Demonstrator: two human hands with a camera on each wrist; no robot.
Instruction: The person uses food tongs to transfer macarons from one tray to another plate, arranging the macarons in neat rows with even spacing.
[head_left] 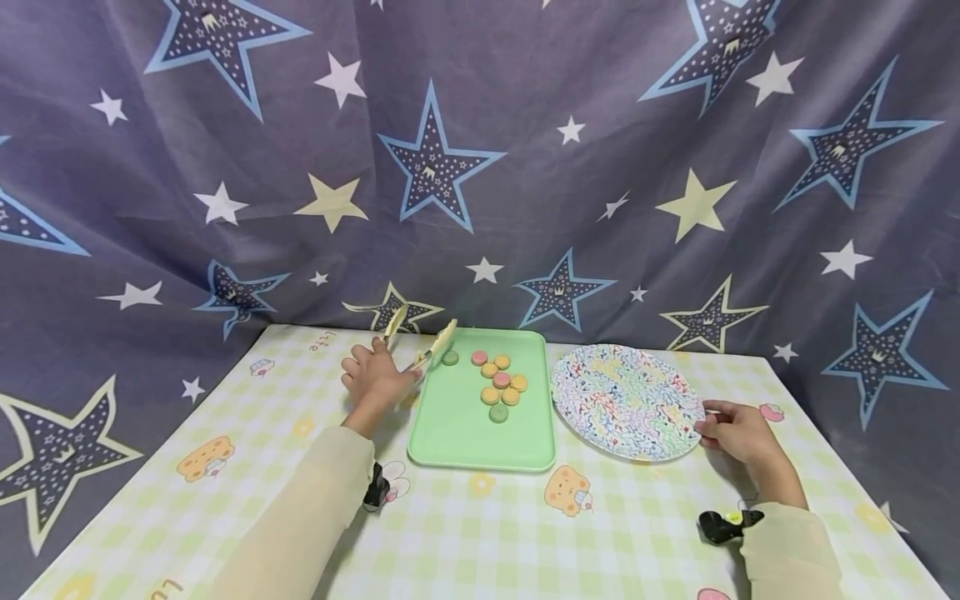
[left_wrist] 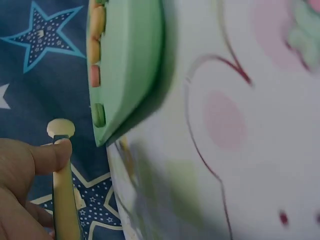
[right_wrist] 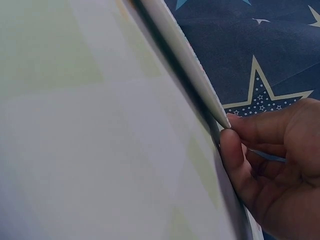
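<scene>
— What is at the centre of this shot?
— My tongs (head_left: 441, 341), at the eleven o'clock corner of the green tray (head_left: 480, 446), their two arms apart. Nine macarons (head_left: 501, 380) lie in the tray: five yellow, two pink, two green, one green piece nearest the tongs.
— Which step is in hand?
— Readying the tongs beside the tray while steadying the plate, by my judgement. The next move seems to call for bringing the tips either side of one macaron, then a light squeeze.
— And your hands?
— My left hand (head_left: 377, 379), at the tray's ten o'clock, is spread wide around the tongs, thumb on one arm, fingers at the other. My right hand (head_left: 738, 429) is nearly closed, thumb and fingertips pinching the speckled plate (head_left: 628, 404) by its rim, at the plate's three o'clock. The plate sits just beside the tray, at its three o'clock.
— Beyond that?
— A checked tablecloth (head_left: 510, 542) beneath, a star-printed curtain (head_left: 600, 50) at twelve o'clock.
</scene>
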